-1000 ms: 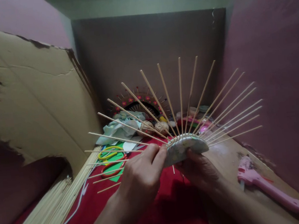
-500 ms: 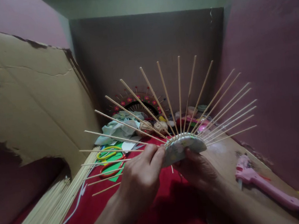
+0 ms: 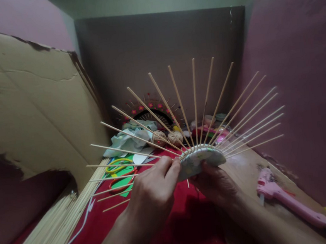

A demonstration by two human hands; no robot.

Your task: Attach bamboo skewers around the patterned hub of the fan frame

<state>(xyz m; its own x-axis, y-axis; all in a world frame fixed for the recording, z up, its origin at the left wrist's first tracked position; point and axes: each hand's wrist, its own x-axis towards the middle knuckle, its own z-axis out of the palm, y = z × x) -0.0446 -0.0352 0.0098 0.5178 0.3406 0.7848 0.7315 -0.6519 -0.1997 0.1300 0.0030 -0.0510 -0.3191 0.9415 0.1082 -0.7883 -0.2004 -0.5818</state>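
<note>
A round, pale patterned disc (image 3: 200,159) is held up in front of me, seen nearly edge-on. Thin wooden sticks (image 3: 196,99) stand out from its rim like rays. My left hand (image 3: 155,188) closes on the disc's left edge, thumb and index finger pinching where the sticks meet the rim; it hides some stick bases. My right hand (image 3: 216,182) supports the disc from the near right side, its thumb on the patterned face and the other fingers out of sight beneath. A short stick end pokes out below the disc between the hands.
A red cloth (image 3: 188,228) covers the table. On the left lie scissors (image 3: 122,182), a bundle of sticks (image 3: 46,231) and torn cardboard (image 3: 38,104). A pink glue gun (image 3: 293,201) rests at right. Twine balls (image 3: 175,138) and a flower-decorated round piece (image 3: 150,109) are behind.
The disc and its sticks have come slightly nearer or tilted a little, so the stick tips spread wider. Both hands keep the same hold.
</note>
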